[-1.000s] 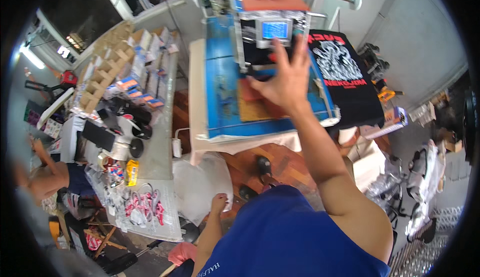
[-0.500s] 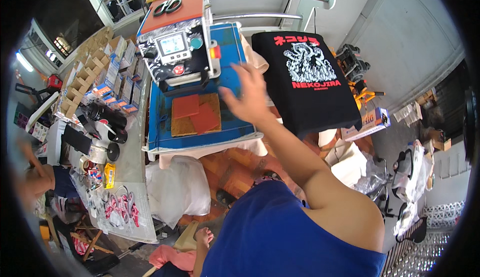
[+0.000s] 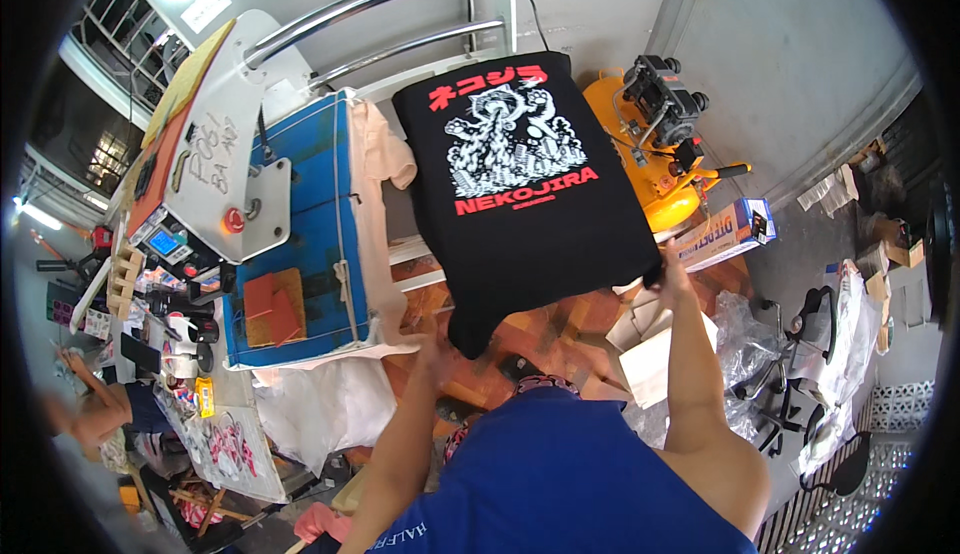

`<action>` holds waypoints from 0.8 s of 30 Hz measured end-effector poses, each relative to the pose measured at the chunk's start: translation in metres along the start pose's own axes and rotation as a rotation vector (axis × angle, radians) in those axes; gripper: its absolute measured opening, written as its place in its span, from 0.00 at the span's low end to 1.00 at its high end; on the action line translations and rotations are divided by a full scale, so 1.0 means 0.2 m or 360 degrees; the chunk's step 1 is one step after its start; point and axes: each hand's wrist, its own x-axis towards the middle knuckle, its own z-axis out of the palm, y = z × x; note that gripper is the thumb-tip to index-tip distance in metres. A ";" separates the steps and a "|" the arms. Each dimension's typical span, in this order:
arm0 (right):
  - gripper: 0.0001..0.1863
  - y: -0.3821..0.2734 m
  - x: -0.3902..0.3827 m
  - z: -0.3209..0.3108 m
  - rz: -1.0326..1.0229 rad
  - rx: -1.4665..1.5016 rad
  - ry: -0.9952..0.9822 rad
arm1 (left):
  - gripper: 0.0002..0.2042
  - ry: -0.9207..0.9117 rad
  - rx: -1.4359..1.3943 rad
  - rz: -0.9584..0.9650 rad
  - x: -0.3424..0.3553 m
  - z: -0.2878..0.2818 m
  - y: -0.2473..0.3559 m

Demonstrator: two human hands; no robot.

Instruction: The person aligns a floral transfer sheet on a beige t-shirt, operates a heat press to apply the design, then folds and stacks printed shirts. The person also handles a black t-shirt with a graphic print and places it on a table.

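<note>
A black T-shirt (image 3: 580, 239) with a red and white cat-monster print lies spread face up over a flat board before me. At its near right corner, my right hand (image 3: 673, 272) has its fingers closed on the hem. My left hand (image 3: 430, 362) is beside the hanging near left corner of the shirt, smeared by motion. I cannot make out its fingers or whether they touch the cloth.
Left of the shirt stands a heat press (image 3: 215, 189) beside a blue-covered bed (image 3: 310, 179) with red-orange pads (image 3: 272, 304) on it. A yellow air compressor (image 3: 670, 199) and a cardboard box (image 3: 725, 234) are to the right. Another person (image 3: 100, 404) sits far left.
My view has turned right toward the shirt. My right hand has gone from beside the press to the shirt's near right corner. My left hand has come up near its left corner.
</note>
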 end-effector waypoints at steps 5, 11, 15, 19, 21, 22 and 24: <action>0.19 -0.08 -0.04 -0.09 0.0148 0.0145 -0.0189 | 0.28 0.0020 0.0281 -0.0029 0.04 0.02 0.16; 0.19 -0.60 -0.23 0.01 -0.0154 -0.0380 -0.0553 | 0.29 0.0089 0.0729 0.0623 -0.29 0.23 0.37; 0.23 -0.91 -0.01 0.34 -0.0970 0.0448 -0.0738 | 0.28 -0.0119 0.0598 0.1290 -0.38 0.77 0.59; 0.17 -1.34 -0.35 0.91 -0.1205 0.0808 -0.1651 | 0.32 -0.0383 0.0329 0.1656 -0.68 0.86 0.55; 0.19 -1.54 -0.45 1.16 -0.1156 0.0942 -0.1670 | 0.24 -0.0124 0.0406 0.1732 -0.88 0.80 0.42; 0.19 -1.59 -0.51 1.31 -0.1083 0.0883 -0.1799 | 0.20 0.0035 0.0449 0.1716 -1.03 0.76 0.31; 0.19 -1.64 -0.67 1.67 -0.0944 0.0691 -0.2046 | 0.13 0.0159 0.0406 0.1712 -1.35 0.73 0.08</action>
